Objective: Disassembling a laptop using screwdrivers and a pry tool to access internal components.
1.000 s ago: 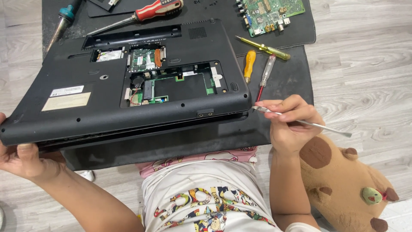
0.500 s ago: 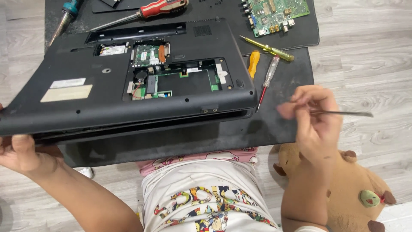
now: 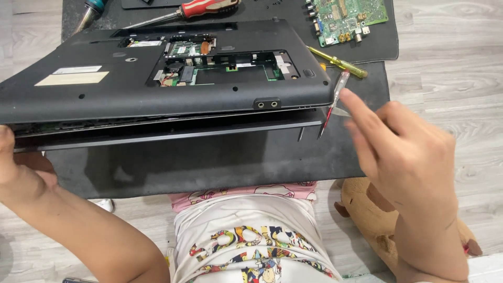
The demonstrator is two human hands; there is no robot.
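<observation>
Laptop (image 3: 157, 89) tilted, near edge raised, seam split. Left hand (image 3: 15, 167) clasps left corner; right hand (image 3: 398, 152) blurred, grip unclear, near red-tipped probe (image 3: 331, 105). Risk: one-handed hold slips, casing drops.

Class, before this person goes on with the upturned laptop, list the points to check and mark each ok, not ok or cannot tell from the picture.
1. Laptop supported: ok. The left hand props its lifted near-left corner.
2. Seam along the near edge open: ok, a gap shows between base and lower panel.
3. Right hand steady: not ok, it is blurred beside the near-right corner.
4. Tool in the right hand: cannot tell; only a thin tip shows by the fingers.
5. Spare tools within reach: ok. Red test pen and yellow screwdriver lie on the black mat.
6. Loose circuit board clear of the laptop: ok.
</observation>
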